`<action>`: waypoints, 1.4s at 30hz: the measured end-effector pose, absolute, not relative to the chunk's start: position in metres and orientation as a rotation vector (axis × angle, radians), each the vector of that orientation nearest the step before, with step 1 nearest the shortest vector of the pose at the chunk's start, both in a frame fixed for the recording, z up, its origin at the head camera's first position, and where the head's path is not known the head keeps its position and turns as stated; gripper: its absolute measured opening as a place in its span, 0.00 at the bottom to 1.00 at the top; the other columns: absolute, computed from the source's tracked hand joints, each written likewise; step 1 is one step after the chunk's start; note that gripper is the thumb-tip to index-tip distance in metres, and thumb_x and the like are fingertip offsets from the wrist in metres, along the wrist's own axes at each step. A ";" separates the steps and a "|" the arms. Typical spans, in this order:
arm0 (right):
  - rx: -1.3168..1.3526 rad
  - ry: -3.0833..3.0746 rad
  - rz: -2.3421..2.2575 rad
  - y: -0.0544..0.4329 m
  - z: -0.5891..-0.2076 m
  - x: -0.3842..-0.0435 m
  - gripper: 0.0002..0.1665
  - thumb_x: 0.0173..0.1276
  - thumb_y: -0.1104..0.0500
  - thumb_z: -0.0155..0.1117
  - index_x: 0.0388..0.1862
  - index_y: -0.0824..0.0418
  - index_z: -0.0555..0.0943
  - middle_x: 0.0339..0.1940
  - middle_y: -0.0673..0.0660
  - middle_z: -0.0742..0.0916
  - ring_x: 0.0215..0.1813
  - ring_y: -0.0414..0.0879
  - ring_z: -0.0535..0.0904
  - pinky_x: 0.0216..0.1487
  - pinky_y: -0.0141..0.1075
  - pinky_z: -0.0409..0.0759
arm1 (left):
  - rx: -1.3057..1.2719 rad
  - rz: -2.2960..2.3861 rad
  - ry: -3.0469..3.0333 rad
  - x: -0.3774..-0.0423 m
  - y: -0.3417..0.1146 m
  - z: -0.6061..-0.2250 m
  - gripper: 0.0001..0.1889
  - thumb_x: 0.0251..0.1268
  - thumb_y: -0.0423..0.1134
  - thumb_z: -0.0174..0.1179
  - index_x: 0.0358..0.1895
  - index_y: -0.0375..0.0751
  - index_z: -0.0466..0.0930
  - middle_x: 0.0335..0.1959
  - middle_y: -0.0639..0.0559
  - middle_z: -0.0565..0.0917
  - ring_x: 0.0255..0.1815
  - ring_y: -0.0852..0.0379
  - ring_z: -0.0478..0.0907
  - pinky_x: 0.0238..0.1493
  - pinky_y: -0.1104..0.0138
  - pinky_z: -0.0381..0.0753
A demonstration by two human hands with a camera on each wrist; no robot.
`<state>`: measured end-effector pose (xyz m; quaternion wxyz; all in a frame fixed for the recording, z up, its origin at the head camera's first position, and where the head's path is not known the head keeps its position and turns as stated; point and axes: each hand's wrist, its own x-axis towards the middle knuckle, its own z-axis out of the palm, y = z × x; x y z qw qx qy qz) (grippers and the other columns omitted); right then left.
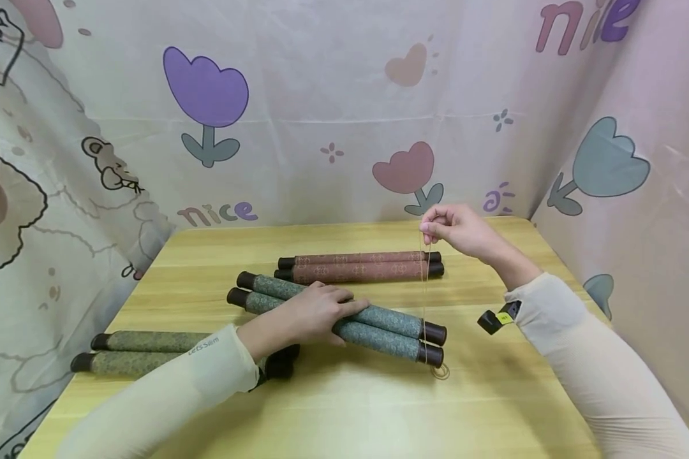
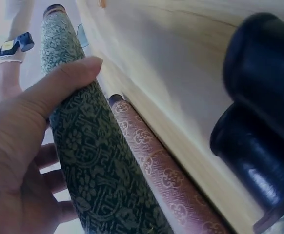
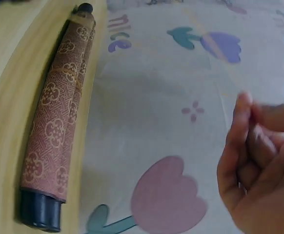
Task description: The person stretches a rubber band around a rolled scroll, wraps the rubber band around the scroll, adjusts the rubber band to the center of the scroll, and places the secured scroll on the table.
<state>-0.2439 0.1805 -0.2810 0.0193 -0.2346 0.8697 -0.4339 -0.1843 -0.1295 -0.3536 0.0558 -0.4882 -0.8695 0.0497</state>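
A blue-green scroll [image 1: 387, 319], its two rolls side by side, stretches across the middle of a wooden table [image 1: 367, 408], its long axis slanting from the far left to the near right. Dark caps [image 1: 434, 333] finish the rolls, the nearer pair pointing right and toward the person. Whether the scroll touches the wood cannot be told. The left hand [image 1: 316, 312] clamps its middle, thumb on one side and fingers on the other. Off to the right, the raised right hand [image 1: 456, 231] pinches a thin string [image 1: 424, 312], thumb and fingertip together. The string drops past the scroll's right end, with loops just below the caps; its fastening is unclear. Behind lies a red patterned scroll [image 1: 358, 271], its long axis nearly along the table's back edge. At left, a green scroll [image 1: 143, 342] points left to right, partly behind the left sleeve [image 1: 166, 376]. A flower-printed curtain [image 1: 310, 83] hangs beyond.
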 end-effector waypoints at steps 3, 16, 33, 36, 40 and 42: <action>-0.650 2.922 -1.108 0.170 -0.276 -0.235 0.08 0.74 0.58 0.58 0.38 0.60 0.81 0.26 0.52 0.85 0.26 0.47 0.76 0.29 0.38 0.74 | -1.424 0.187 -2.645 -0.184 -0.130 -0.355 0.44 0.51 0.62 0.71 0.72 0.51 0.68 0.58 0.47 0.78 0.57 0.47 0.77 0.50 0.51 0.77; -0.408 3.030 -0.941 0.147 -0.281 -0.219 0.11 0.72 0.55 0.57 0.35 0.59 0.83 0.22 0.49 0.85 0.20 0.45 0.71 0.29 0.40 0.69 | -1.056 0.224 -2.647 -0.186 -0.134 -0.357 0.44 0.56 0.60 0.68 0.75 0.50 0.62 0.62 0.40 0.75 0.59 0.40 0.75 0.56 0.41 0.73; -0.177 2.487 -1.584 0.153 -0.307 -0.225 0.13 0.73 0.63 0.55 0.44 0.76 0.78 0.24 0.55 0.86 0.25 0.43 0.82 0.28 0.29 0.79 | -0.952 0.279 -2.164 -0.194 -0.154 -0.361 0.41 0.52 0.56 0.72 0.69 0.45 0.70 0.52 0.41 0.79 0.49 0.44 0.79 0.46 0.47 0.79; -0.117 2.364 -1.703 0.156 -0.307 -0.225 0.13 0.73 0.63 0.55 0.44 0.75 0.76 0.21 0.51 0.84 0.22 0.38 0.79 0.23 0.25 0.73 | -0.946 0.265 -2.112 -0.195 -0.155 -0.360 0.43 0.50 0.55 0.74 0.70 0.45 0.69 0.52 0.40 0.79 0.49 0.43 0.79 0.47 0.48 0.79; -0.004 2.109 -1.887 0.162 -0.309 -0.226 0.09 0.73 0.63 0.55 0.42 0.71 0.75 0.17 0.49 0.81 0.18 0.34 0.73 0.21 0.23 0.71 | -0.958 0.253 -2.046 -0.196 -0.157 -0.359 0.46 0.47 0.55 0.76 0.71 0.45 0.68 0.52 0.39 0.79 0.50 0.42 0.78 0.47 0.47 0.78; 0.048 1.981 -1.970 0.163 -0.310 -0.226 0.07 0.74 0.64 0.53 0.40 0.69 0.76 0.17 0.49 0.80 0.18 0.34 0.72 0.22 0.23 0.72 | -0.957 0.242 -2.033 -0.197 -0.159 -0.358 0.47 0.46 0.57 0.76 0.71 0.44 0.68 0.52 0.39 0.79 0.51 0.42 0.78 0.48 0.47 0.78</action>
